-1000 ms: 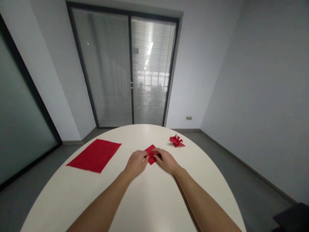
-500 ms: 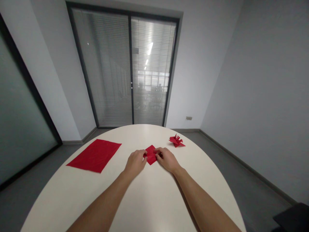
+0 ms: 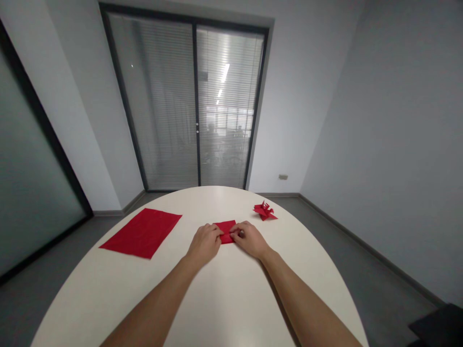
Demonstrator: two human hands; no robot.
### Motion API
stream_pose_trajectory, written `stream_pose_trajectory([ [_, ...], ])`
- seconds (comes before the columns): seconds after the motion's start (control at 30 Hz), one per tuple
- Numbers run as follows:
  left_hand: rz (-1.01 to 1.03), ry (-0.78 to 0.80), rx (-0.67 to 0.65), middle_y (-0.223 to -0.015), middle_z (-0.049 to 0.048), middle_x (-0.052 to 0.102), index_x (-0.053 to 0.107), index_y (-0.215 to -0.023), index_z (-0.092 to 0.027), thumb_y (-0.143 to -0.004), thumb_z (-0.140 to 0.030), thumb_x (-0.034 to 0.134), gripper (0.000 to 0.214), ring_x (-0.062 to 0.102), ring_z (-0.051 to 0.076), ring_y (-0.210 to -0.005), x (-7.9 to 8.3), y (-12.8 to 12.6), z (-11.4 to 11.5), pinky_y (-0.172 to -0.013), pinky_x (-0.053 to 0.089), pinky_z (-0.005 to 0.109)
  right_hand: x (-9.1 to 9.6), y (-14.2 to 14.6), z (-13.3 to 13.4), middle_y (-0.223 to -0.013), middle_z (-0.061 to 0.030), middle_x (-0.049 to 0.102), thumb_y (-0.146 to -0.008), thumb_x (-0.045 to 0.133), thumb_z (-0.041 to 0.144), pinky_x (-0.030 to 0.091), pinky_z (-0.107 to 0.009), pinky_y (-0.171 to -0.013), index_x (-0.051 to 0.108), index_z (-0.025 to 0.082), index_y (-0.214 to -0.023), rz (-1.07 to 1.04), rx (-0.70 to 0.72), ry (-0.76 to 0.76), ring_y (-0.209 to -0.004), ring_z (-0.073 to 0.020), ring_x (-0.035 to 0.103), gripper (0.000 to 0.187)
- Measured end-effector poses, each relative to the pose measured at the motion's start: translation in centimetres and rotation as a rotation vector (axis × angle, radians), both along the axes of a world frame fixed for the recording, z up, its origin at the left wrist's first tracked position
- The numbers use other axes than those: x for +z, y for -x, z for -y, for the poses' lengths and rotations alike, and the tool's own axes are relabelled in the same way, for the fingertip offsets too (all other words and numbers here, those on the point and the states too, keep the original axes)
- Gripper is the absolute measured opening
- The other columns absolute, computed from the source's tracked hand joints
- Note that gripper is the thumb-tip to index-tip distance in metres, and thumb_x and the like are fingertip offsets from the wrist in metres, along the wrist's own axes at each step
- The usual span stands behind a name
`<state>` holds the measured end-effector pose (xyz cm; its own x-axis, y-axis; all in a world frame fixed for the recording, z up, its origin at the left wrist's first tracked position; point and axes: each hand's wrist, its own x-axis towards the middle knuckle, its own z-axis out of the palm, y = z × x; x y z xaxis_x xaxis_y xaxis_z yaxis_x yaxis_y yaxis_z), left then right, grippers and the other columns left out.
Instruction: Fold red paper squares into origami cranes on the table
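Observation:
A small folded piece of red paper (image 3: 226, 228) lies on the white oval table (image 3: 224, 294), just beyond my two hands. My left hand (image 3: 204, 243) pinches its left near edge with bent fingers. My right hand (image 3: 249, 239) pinches its right near edge in the same way. Both hands rest low on the tabletop, and their fingertips nearly meet over the paper. The near part of the paper is hidden under my fingers.
A flat sheet of red paper (image 3: 142, 232) lies on the table at the left. A finished folded red paper figure (image 3: 265, 211) sits at the far right of the table. Glass doors with blinds (image 3: 191, 103) stand behind; a dark object (image 3: 439, 325) is at the lower right.
The small red paper has turned from a diamond with a corner pointing away to a squarer shape lying level. Both hands shifted slightly while keeping their pinch on it.

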<state>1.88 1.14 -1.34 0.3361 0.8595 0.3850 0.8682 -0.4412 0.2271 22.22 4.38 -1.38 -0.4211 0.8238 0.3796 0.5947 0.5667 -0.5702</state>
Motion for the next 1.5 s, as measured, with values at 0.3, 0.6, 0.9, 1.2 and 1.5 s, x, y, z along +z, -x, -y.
stream_pose_trajectory([
  [0.3,-0.015,-0.021,0.048,-0.104,0.0084,0.070,0.073,-0.105,-0.019,-0.095,-0.031,0.056,0.023,0.061,0.025,-0.099,0.1,0.0,0.2,-0.090,0.046,0.039,0.3,0.2,0.4,-0.098,-0.0062,0.074,-0.089,0.057,0.019,0.049,-0.032,-0.085,0.074,0.020,-0.104,0.005,0.021,-0.053,-0.091,-0.0211,0.064,0.023],
  [0.6,0.034,-0.024,0.054,-0.104,0.0093,0.069,0.070,-0.102,-0.019,-0.094,-0.037,0.057,0.024,0.062,0.026,-0.100,0.2,-0.1,0.4,-0.095,0.045,0.042,0.0,-0.2,-0.3,-0.107,-0.0070,0.076,-0.092,0.053,0.020,0.046,-0.033,-0.095,0.077,0.021,-0.103,0.112,-0.045,-0.066,-0.103,-0.0228,0.066,0.026],
  [0.9,0.037,-0.011,0.030,-0.131,0.0121,0.066,0.072,-0.118,-0.019,-0.095,-0.034,0.054,0.032,0.058,0.029,-0.122,-1.3,0.2,-0.3,-0.110,0.039,0.046,0.1,-0.3,-0.2,-0.099,-0.0068,0.076,-0.094,0.051,0.024,0.046,-0.030,-0.086,0.076,0.020,-0.101,0.114,-0.115,-0.050,-0.096,-0.0218,0.065,0.026],
  [1.2,0.009,0.021,0.017,-0.139,0.0124,0.061,0.066,-0.131,-0.019,-0.099,-0.024,0.042,0.041,0.054,0.027,-0.127,-1.5,0.4,-0.6,-0.113,0.038,0.045,-0.5,-0.4,-0.6,-0.109,-0.0066,0.075,-0.083,0.050,0.008,0.044,-0.032,-0.097,0.075,0.018,-0.107,0.145,-0.093,-0.072,-0.105,-0.0224,0.064,0.037],
  [1.5,-0.017,0.117,0.044,-0.154,0.0091,0.048,0.055,-0.143,-0.020,-0.100,-0.030,0.039,0.047,0.041,0.033,-0.142,-1.9,0.3,-0.4,-0.115,0.032,0.053,-0.1,-0.4,-0.3,-0.115,-0.0083,0.074,-0.081,0.048,0.008,0.043,-0.034,-0.102,0.074,0.017,-0.112,0.095,-0.064,-0.062,-0.110,-0.0230,0.062,0.041],
])
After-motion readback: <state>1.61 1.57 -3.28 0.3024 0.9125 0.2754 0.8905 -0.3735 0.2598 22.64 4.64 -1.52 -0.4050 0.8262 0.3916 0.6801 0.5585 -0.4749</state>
